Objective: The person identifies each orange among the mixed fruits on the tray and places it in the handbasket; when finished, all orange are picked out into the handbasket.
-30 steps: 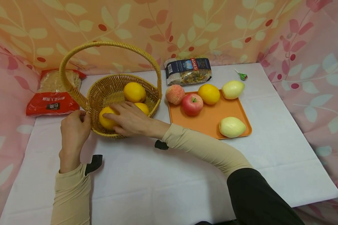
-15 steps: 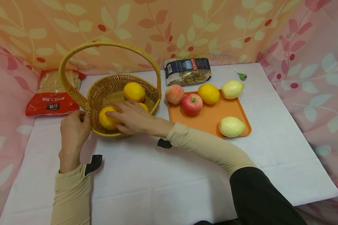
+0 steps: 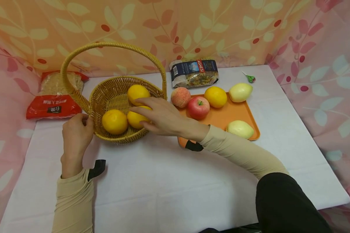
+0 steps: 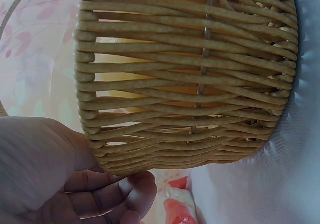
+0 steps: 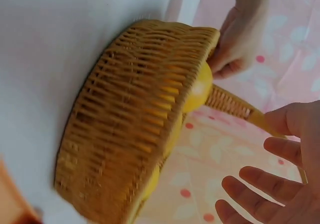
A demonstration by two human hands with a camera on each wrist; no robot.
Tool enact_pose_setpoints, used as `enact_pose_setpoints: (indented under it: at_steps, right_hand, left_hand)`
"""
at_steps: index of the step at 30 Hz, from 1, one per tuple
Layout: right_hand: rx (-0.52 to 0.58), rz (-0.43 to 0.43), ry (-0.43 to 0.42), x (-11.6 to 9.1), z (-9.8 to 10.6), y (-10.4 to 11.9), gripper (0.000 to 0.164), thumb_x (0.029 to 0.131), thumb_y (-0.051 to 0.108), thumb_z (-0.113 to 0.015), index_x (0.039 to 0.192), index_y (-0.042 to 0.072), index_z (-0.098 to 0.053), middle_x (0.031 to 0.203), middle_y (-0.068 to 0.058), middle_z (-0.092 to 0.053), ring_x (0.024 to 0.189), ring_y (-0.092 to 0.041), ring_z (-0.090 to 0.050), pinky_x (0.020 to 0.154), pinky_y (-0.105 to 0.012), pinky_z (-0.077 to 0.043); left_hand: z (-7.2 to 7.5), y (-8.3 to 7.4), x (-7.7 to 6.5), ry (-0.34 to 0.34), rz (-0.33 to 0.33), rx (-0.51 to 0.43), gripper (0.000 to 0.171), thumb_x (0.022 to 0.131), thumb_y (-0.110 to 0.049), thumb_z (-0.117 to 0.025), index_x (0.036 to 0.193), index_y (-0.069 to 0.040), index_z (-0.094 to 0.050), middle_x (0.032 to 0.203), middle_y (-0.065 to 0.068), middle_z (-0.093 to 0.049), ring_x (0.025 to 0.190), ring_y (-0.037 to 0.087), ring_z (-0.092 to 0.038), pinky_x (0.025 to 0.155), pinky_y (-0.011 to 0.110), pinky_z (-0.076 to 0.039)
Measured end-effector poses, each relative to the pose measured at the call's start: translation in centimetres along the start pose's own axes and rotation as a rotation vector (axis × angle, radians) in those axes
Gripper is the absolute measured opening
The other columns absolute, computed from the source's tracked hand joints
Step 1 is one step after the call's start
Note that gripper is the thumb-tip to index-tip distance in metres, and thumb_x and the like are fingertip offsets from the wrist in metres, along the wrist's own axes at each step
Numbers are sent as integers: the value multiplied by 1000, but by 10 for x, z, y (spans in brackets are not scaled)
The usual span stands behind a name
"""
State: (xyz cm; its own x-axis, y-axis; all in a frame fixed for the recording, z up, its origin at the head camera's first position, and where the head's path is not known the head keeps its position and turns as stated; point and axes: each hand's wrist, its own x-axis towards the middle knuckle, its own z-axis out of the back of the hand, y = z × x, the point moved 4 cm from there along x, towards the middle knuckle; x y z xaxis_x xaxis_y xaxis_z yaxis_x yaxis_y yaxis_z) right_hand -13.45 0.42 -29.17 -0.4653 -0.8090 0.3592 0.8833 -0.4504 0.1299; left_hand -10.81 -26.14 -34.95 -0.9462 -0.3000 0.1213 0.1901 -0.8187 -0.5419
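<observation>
Now right hand [image 3: 164, 117] withdrawn, leftmost fruit [image 3: 115, 122] uncovered

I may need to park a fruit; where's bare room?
Widest: white cloth before the basket, between the sleeves. Also cloth right of the orange tray. Inside the basket, the back-left floor is bare; yellow fruits and the right hand crowd the rest. Crowded: tray's back, with peach, apple, another yellow fruit and pale fruit near pasta bag.
</observation>
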Motion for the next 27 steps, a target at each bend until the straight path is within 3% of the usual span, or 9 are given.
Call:
enact_pose_setpoints:
  at_steps: [6, 12, 20, 27]
  right_hand:
    - [20, 39, -166, -36, 27, -19, 36, 90, 19, -65, 124, 9, -64, 125, -12, -64, 109, -25, -62, 91, -39, -51]
    - [-19, -73, -226, -68, 52, -54, 29, 86, 13, -67, 114, 7, -69, 113, -12, -67, 92, -27, -64, 77, -38, -52]
    - [-61, -353, -125, -90, 73, -116, 35, 88, 17, -65, 122, 9, -65, 122, -13, -63, 109, -31, -61, 82, -49, -53]
    - [-86, -556, 75, -102, 74, -161, 45, 94, 25, -61, 135, 9, -56, 128, -19, -57, 114, -36, -55, 92, -55, -47]
  left_hand:
    - [-1, 0, -1, -22, -10, -10, 36, 97, -18, -48, 107, 12, -65, 88, 29, -64, 76, 40, -56, 59, 35, -39]
    - [2, -3, 1, -23, -17, -5, 36, 97, -18, -48, 107, 13, -65, 88, 29, -63, 75, 40, -56, 57, 33, -39]
    - [1, -1, 0, -19, -13, -9, 37, 97, -18, -47, 107, 13, -65, 89, 29, -63, 74, 40, -56, 55, 30, -38]
    - [0, 0, -1, -10, -4, -8, 37, 97, -18, -47, 109, 13, -64, 90, 30, -63, 76, 40, -56, 56, 30, -38]
